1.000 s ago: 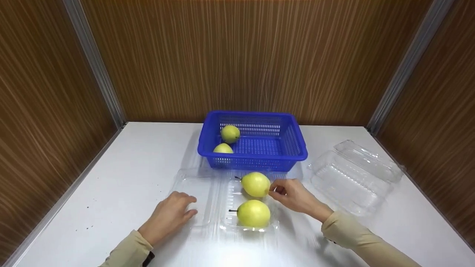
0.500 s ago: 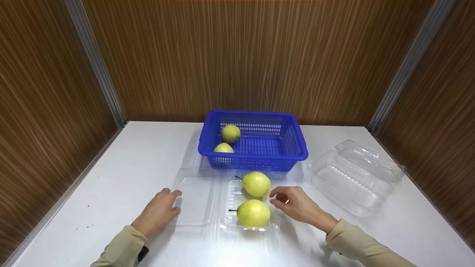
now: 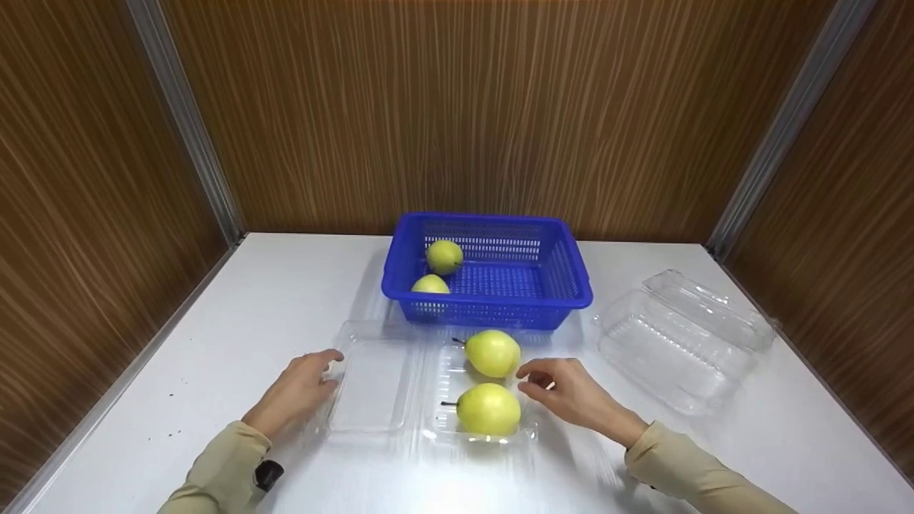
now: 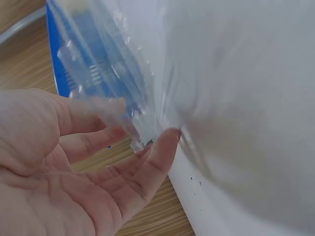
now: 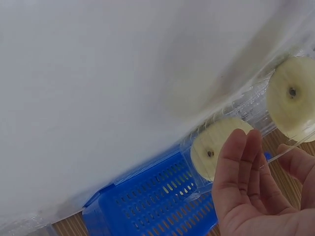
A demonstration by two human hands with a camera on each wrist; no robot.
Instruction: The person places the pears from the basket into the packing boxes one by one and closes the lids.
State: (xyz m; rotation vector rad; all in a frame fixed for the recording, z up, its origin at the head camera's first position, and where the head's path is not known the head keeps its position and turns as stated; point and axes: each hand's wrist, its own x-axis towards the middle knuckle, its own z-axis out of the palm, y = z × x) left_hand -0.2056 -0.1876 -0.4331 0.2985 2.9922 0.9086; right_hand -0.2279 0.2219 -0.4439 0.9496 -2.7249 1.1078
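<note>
Two yellow-green pears (image 3: 493, 353) (image 3: 488, 409) lie side by side in the right half of a clear plastic clamshell box (image 3: 446, 428), stems to the left. The box's lid (image 3: 371, 385) is folded out to the left. My left hand (image 3: 293, 392) is at the lid's left edge, thumb and fingers apart; in the left wrist view the clear plastic edge (image 4: 142, 128) runs between them. My right hand (image 3: 575, 396) is just right of the pears, fingers curved and a gap to the thumb; in the right wrist view a thin clear rim (image 5: 288, 148) passes between them.
Behind the box stands a blue plastic basket (image 3: 485, 303) with two more pears (image 3: 444, 257) (image 3: 430, 285) at its left side. Another clear clamshell box (image 3: 671, 357) lies unfolded at the right. Wood-grain panels (image 3: 471, 114) enclose the white table (image 3: 235, 343).
My left hand has moved left from over the lid to its outer edge. My right hand has dropped slightly from beside the far pear, and its fingertips have spread apart. The pears stay put.
</note>
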